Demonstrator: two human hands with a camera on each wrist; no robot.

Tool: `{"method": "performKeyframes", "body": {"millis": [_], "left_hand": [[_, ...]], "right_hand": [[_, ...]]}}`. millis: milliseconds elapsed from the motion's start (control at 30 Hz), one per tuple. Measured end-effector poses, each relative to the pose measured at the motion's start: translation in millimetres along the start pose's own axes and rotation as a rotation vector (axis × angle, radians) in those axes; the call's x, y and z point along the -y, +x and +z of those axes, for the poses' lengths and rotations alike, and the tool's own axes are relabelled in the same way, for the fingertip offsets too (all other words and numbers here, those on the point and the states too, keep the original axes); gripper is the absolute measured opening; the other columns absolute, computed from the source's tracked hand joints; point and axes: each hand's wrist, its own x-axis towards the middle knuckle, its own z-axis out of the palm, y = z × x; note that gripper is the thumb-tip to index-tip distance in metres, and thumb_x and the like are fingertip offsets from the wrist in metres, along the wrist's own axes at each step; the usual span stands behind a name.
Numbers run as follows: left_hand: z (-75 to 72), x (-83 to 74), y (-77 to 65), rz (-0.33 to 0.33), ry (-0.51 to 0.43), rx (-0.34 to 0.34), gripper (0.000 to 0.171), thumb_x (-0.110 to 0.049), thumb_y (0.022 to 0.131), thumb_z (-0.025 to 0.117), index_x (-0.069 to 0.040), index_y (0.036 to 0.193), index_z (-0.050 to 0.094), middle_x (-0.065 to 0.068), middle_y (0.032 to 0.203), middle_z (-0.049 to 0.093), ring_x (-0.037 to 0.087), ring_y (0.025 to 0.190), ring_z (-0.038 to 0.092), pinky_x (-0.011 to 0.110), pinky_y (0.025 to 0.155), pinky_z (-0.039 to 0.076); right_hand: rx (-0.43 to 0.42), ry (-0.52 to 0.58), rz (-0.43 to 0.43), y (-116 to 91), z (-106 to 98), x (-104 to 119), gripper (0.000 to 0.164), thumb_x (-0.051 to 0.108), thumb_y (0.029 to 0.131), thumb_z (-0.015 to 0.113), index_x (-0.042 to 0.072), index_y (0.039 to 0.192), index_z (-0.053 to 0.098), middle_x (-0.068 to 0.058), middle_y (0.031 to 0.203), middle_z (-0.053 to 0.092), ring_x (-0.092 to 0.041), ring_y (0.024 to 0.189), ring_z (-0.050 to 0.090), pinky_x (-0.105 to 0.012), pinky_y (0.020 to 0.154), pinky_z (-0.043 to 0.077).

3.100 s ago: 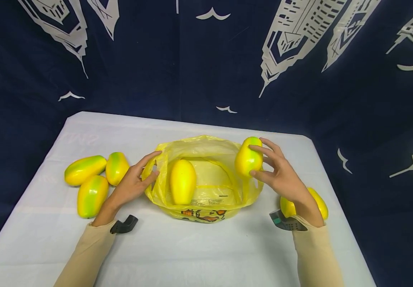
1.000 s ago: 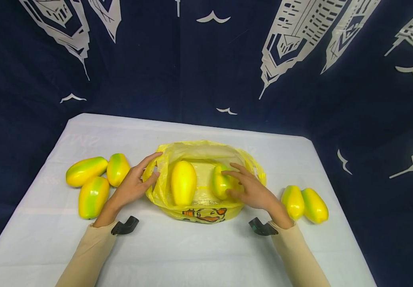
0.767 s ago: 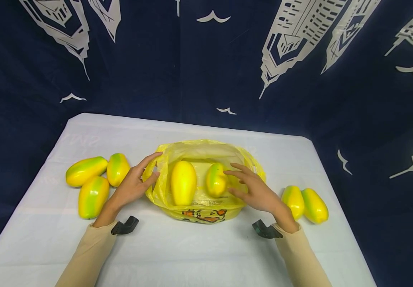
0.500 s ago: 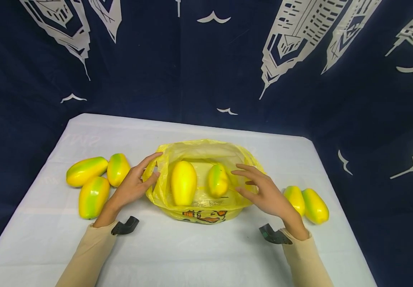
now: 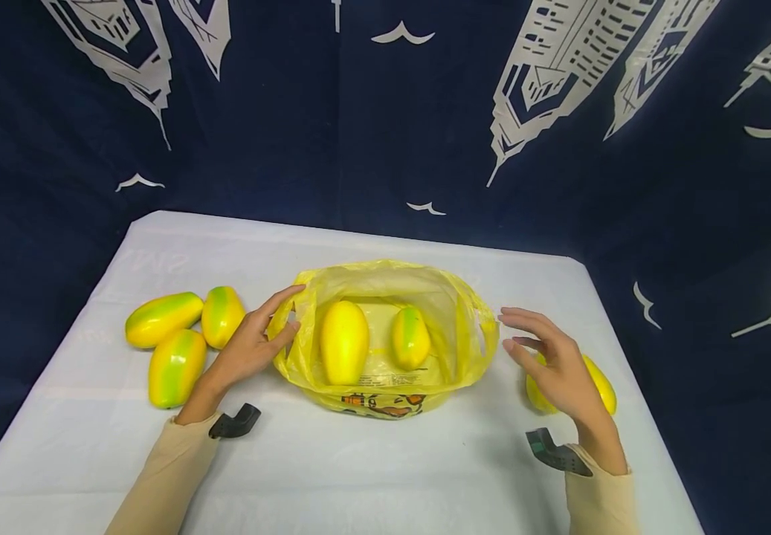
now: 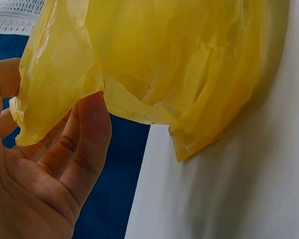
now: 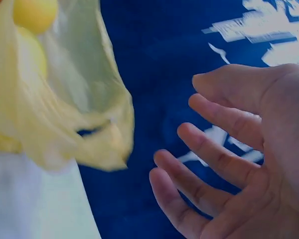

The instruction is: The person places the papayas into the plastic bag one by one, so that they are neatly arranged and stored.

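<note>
A yellow plastic bag (image 5: 378,405) stands with its mouth wide in the middle of the table. Inside it lie two mangoes, a larger yellow mango (image 5: 344,343) on the left and a smaller yellow-green mango (image 5: 411,339) on the right. My left hand (image 5: 247,348) holds the bag's left handle; in the left wrist view, fingers curl about the thin plastic (image 6: 60,79). Just right of the bag, my right hand (image 5: 552,364) hovers with spread, relaxed fingers and holds nothing. The right wrist view shows it apart from the bag's right handle (image 7: 107,149).
Left of the bag, three yellow-green mangoes (image 5: 176,368) lie grouped on the white table (image 5: 372,490). Two more mangoes (image 5: 601,383) lie at the right, partly behind my right hand and wrist. A dark blue printed cloth (image 5: 278,148) hangs behind the table.
My right hand lowered a mango into the bag and let go of it. It then moved out rightward, past the bag's rim. The left hand has stayed at the left handle.
</note>
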Motion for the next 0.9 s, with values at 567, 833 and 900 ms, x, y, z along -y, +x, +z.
{"method": "performKeyframes", "body": {"millis": [567,833,900], "left_hand": [[2.8,0.3,0.0,-0.005,-0.038,0.021,0.058,-0.017,0.102,0.058,-0.028,0.155,0.036,0.009,0.161,0.036,0.029,0.14,0.044,0.053,0.111,0.041],[3.4,1.4,0.9,0.006,-0.032,0.027,0.059,-0.016,0.102,0.057,-0.027,0.155,0.035,0.01,0.161,0.035,0.03,0.14,0.043,0.054,0.111,0.041],[3.6,1.0,1.0,0.006,-0.032,0.028,0.059,-0.015,0.102,0.057,-0.027,0.155,0.035,0.01,0.161,0.035,0.031,0.141,0.042,0.054,0.112,0.04]], "right_hand": [[-0.28,-0.192,0.555,-60,-54,-78,0.045,0.026,0.101,0.059,0.008,0.143,0.055,-0.016,0.155,0.041,-0.033,0.136,0.044,-0.055,0.117,0.033],[-0.252,-0.114,0.74,-79,-53,-106,0.051,0.03,0.101,0.059,0.005,0.145,0.051,-0.02,0.161,0.03,-0.047,0.142,0.034,-0.062,0.116,0.029],[-0.225,-0.09,0.746,-82,-53,-110,0.053,0.033,0.101,0.059,0.005,0.145,0.05,-0.021,0.161,0.029,-0.048,0.142,0.031,-0.065,0.115,0.028]]}}
